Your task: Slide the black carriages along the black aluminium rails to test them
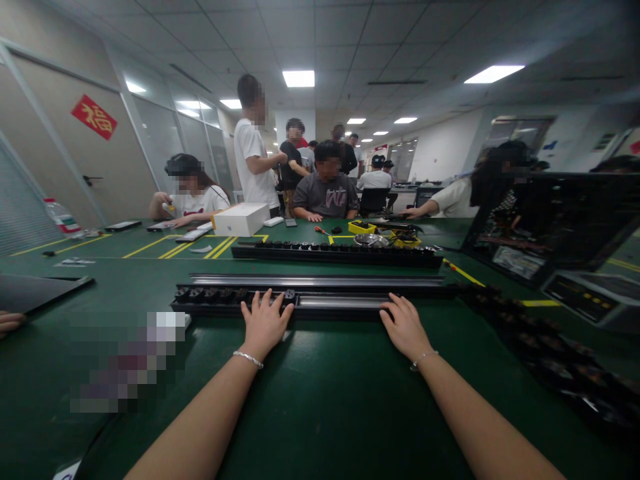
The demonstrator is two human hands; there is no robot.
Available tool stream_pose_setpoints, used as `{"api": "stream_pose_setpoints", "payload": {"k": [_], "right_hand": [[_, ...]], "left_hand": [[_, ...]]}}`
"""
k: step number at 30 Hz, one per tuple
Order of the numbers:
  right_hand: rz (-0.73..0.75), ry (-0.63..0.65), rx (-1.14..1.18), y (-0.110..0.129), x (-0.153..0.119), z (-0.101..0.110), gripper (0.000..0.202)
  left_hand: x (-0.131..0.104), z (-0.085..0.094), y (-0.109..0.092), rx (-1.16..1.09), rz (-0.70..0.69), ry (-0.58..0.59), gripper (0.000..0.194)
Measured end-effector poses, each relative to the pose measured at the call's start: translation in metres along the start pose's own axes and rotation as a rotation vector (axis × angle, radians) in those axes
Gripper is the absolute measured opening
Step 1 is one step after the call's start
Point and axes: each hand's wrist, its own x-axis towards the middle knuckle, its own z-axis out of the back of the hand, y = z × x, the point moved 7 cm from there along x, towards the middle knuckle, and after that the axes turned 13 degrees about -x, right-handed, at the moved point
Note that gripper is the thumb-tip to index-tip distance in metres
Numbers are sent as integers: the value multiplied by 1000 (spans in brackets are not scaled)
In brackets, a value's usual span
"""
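A long black channel-shaped rail (345, 303) lies crosswise on the green table in front of me. Small round black parts (210, 293) sit in a row in its left portion, while the right portion shows bare shiny metal. My left hand (266, 323) rests on the rail with fingers spread, close to the last black part (289, 295). Over the rail's right portion lies my right hand (404, 322), its fingers stretched out and its fingertips at the rail's edge. Neither hand is wrapped round anything.
Another metal rail (320, 280) lies just behind, and a rail filled with black parts (335, 253) farther back. Many black parts (540, 340) trail along the right. A white box (241, 220), yellow trays (362, 227) and a metal dish (371, 240) stand beyond. Co-workers sit across the table.
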Motion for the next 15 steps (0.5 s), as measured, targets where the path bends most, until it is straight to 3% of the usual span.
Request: {"api": "stream_pose_setpoints", "payload": {"k": [15], "right_hand": [[-23, 26, 4, -1, 0, 0, 42]], "left_hand": [[-1, -2, -3, -19, -20, -11, 54]]}}
